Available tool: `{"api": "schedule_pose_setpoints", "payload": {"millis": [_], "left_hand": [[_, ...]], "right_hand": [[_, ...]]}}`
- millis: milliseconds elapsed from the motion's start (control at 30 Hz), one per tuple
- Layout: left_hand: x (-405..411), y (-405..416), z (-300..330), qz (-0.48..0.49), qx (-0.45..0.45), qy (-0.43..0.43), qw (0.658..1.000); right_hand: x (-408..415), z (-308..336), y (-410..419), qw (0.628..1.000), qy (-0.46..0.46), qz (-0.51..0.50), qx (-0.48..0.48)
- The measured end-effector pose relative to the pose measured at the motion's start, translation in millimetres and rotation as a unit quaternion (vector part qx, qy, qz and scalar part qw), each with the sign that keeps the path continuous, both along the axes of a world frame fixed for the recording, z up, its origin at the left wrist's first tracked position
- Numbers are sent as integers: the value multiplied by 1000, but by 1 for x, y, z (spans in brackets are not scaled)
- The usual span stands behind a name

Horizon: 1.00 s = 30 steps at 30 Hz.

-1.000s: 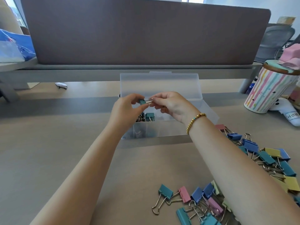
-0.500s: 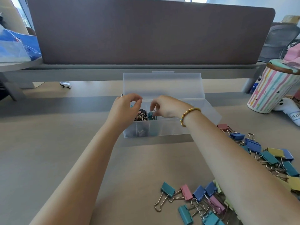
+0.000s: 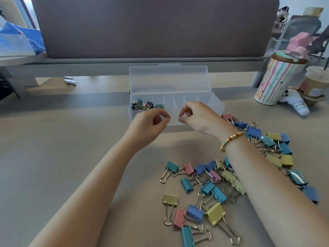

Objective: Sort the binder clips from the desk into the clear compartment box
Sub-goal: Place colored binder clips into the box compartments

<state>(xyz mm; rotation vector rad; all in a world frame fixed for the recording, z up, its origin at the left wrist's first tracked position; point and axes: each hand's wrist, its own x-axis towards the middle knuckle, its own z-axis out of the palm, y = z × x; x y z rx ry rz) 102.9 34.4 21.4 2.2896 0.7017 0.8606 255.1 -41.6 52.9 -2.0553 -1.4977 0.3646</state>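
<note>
Neither grip holds anything: left hand [image 3: 151, 122] and right hand [image 3: 197, 116] hover loosely curled at the near wall of the clear compartment box [image 3: 216, 104]. Only its leftmost compartments hold clips; most binder clips [image 3: 213, 191] lie on the desk [image 3: 53, 157] nearer than the box, so sorting looks barely begun.
</note>
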Motion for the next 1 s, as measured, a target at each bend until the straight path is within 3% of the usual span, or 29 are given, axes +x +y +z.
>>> {"api": "schedule_pose_setpoints", "payload": {"millis": [133, 267, 367, 500, 700, 800, 867, 1000], "left_hand": [[-16, -15, -3, -122, -101, 218, 963], [-20, -25, 2, -143, -38, 379, 914], [-17, -29, 2, -125, -12, 409, 904], [-16, -25, 1, -83, -32, 386, 918], [-18, -18, 2, -39, 22, 358, 933], [-17, -11, 9, -23, 2, 290, 957], [-13, -2, 16, -26, -65, 210, 975], [-3, 20, 29, 2, -178, 36, 983]], "right_hand": [[-8, -5, -33, 986, -53, 59, -144], [-17, -1, -56, 945, -61, 138, -292], [-20, 0, -61, 931, -60, 165, -318], [-26, -10, -54, 946, -44, 147, -287], [-27, -20, -44, 972, -94, 108, -184], [-19, -16, -38, 990, -5, 86, -115], [-9, -9, -29, 993, 70, 80, -43], [9, 0, -3, 973, 212, 64, 58]]}}
